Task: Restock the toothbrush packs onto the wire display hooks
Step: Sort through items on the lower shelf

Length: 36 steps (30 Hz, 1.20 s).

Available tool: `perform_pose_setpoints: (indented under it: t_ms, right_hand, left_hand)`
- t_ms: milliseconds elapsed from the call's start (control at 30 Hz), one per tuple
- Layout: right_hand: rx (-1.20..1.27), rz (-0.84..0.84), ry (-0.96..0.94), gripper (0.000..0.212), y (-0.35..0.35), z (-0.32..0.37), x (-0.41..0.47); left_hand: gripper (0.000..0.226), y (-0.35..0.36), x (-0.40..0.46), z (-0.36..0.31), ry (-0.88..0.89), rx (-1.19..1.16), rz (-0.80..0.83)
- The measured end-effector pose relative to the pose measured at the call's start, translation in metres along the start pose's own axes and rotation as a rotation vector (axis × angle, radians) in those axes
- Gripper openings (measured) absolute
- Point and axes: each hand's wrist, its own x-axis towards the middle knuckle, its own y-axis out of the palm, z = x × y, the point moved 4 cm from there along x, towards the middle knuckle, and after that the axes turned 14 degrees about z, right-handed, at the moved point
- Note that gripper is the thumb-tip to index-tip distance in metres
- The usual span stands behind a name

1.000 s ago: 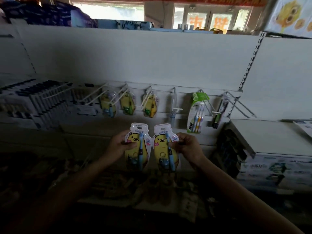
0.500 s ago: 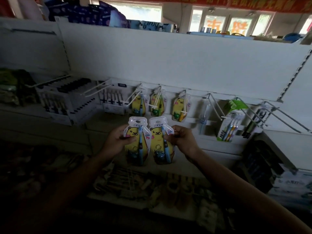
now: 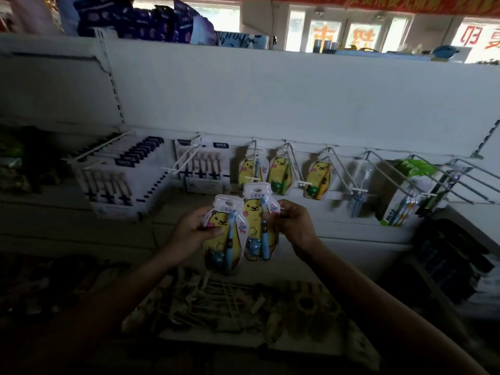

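Observation:
I hold two yellow bear toothbrush packs side by side in front of the shelf. My left hand (image 3: 190, 230) grips the left pack (image 3: 224, 234) by its left edge. My right hand (image 3: 293, 226) pinches the right pack (image 3: 257, 226) at its right edge, a little higher. Both packs are upright with blue brushes showing. Behind them a row of wire hooks (image 3: 336, 166) juts from the white back panel. Three hooks carry matching yellow packs (image 3: 280, 173).
Boxed dark toothbrush sets (image 3: 116, 180) hang on hooks at the left. A green multi-brush pack (image 3: 403, 196) and dark items hang at the right. A low shelf (image 3: 238, 307) of dim mixed goods lies below my arms. Purple packages (image 3: 151, 23) sit on top of the panel.
My view has swung left, so the hooks sit further right. The right pack has risen slightly above the left one. Both hands keep their hold.

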Motion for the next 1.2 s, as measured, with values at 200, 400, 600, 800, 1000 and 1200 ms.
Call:
perform_pose_setpoints:
  t_ms: [200,400,600,800,1000,1200]
  right_hand:
    - [0.043,-0.001,0.001,0.012,0.02,-0.004,0.021]
    - [0.057,-0.015,-0.035,0.013,0.021,-0.013,0.028]
    - [0.066,-0.035,-0.018,0.011,0.006,-0.026,0.043]
    - [0.008,-0.101,0.039,0.011,-0.001,-0.032,0.089]
    - [0.004,-0.125,0.074,0.009,-0.019,-0.036,0.146]
    - [-0.056,-0.116,0.158,0.004,-0.027,-0.053,0.184]
  left_hand:
    - [0.042,-0.017,0.013,0.001,0.011,-0.015,0.057]
    - [0.042,-0.026,0.031,0.008,-0.008,-0.001,0.09]
    - [0.041,-0.022,0.045,0.014,-0.027,0.026,0.137]
    - [0.041,-0.021,0.057,0.02,0.013,0.015,0.173]
    - [0.035,-0.03,0.063,0.029,-0.007,0.052,0.156]
    - [0.036,-0.033,0.064,0.021,0.007,0.272,0.125]
